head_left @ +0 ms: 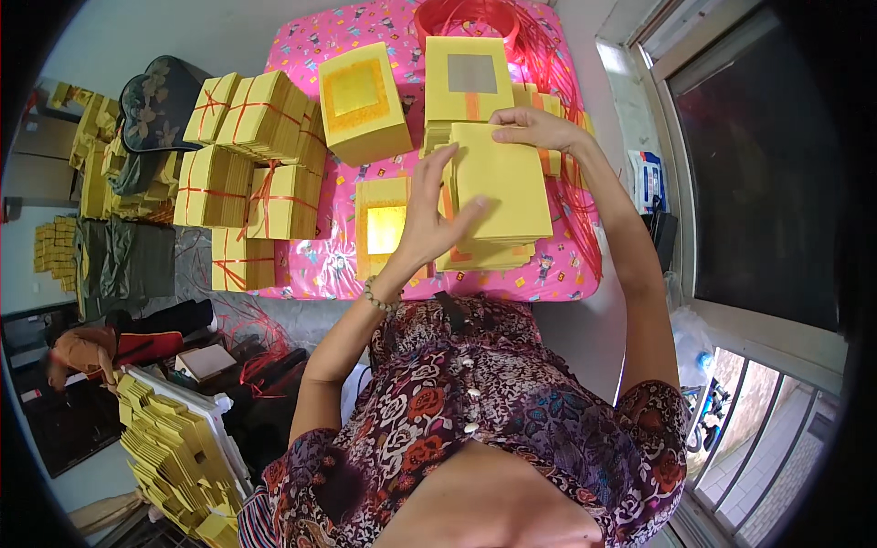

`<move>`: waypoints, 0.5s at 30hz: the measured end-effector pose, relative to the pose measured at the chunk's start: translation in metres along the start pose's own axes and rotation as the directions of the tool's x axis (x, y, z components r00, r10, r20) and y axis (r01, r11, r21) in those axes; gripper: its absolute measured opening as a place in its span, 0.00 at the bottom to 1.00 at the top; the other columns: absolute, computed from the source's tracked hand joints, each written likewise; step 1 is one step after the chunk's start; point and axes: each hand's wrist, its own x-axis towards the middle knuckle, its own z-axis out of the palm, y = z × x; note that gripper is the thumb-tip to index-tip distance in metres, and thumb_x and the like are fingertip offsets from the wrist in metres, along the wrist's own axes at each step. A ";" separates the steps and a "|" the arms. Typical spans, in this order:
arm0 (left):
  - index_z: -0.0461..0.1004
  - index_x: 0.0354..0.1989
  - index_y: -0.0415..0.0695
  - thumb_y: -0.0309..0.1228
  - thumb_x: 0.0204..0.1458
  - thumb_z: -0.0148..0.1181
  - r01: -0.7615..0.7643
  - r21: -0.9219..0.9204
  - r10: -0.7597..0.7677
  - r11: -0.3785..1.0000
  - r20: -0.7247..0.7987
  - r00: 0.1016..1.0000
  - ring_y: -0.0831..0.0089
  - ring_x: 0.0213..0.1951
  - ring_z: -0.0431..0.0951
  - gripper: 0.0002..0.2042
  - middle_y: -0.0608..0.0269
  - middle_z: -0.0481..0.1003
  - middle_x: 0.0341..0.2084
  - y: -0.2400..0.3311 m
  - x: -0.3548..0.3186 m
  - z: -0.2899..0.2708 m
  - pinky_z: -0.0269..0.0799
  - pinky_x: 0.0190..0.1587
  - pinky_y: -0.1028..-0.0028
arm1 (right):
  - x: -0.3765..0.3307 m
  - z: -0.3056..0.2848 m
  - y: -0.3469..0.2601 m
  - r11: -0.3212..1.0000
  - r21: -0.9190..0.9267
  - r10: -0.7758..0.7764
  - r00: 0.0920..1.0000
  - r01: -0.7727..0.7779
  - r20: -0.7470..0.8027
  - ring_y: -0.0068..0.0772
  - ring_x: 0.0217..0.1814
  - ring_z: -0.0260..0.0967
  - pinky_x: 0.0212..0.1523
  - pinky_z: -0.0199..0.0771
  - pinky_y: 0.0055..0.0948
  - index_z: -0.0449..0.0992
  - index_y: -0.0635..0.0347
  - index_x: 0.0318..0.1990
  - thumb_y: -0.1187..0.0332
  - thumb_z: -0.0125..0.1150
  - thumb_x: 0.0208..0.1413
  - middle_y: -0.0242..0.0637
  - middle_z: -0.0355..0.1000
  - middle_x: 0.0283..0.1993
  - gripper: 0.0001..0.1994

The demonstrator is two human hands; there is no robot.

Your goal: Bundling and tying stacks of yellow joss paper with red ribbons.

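Plain yellow paper sheets (504, 196) top a stack close in front of me, lying a little askew over the sheets beneath. My right hand (541, 131) is closed at their far edge, the thumb on top and the other fingers curled at the edge. Along the left side of the same sheets rests my left hand (437, 205), its thumb and fingers apart. Just beyond stands a tall yellow stack with a silver square (473, 73). To the left are a stack with a gold foil square (356, 89) and a lower gold-foil stack (385, 228), partly behind my left forearm.
A pink patterned cover (343, 265) lies over the table. Yellow bundles tied with red string (215, 187) are piled at its left side. A red basin (466, 23) and loose red strings (553, 64) lie at the back. More yellow paper (174, 447) is heaped at lower left.
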 end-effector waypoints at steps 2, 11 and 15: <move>0.59 0.62 0.45 0.38 0.47 0.62 -0.260 0.199 0.241 0.945 0.116 0.964 0.52 0.63 0.52 0.32 0.46 0.51 0.62 0.014 0.003 0.001 0.53 0.62 0.57 | -0.002 0.000 0.003 1.000 -0.001 -0.011 1.000 0.011 -0.014 0.13 0.39 0.65 0.42 0.66 0.20 0.73 0.59 0.42 0.60 0.57 0.58 0.23 0.70 0.35 0.13; 0.60 0.62 0.44 0.35 0.46 0.61 -0.242 0.310 0.183 0.919 0.207 0.961 0.46 0.66 0.45 0.32 0.41 0.43 0.65 -0.008 -0.008 0.015 0.44 0.66 0.54 | -0.038 0.051 -0.012 0.882 -0.468 -0.295 0.712 -0.052 -0.637 0.32 0.59 0.61 0.54 0.65 0.27 0.62 0.60 0.58 0.62 0.59 0.57 0.36 0.63 0.58 0.24; 0.58 0.63 0.43 0.35 0.45 0.60 -0.259 0.301 0.195 0.918 0.226 0.954 0.45 0.67 0.42 0.33 0.40 0.42 0.66 -0.007 -0.005 0.017 0.42 0.66 0.52 | -0.046 0.087 0.024 0.968 0.036 -0.156 0.707 0.249 -0.690 0.37 0.71 0.44 0.63 0.55 0.29 0.48 0.59 0.66 0.63 0.57 0.58 0.42 0.46 0.69 0.33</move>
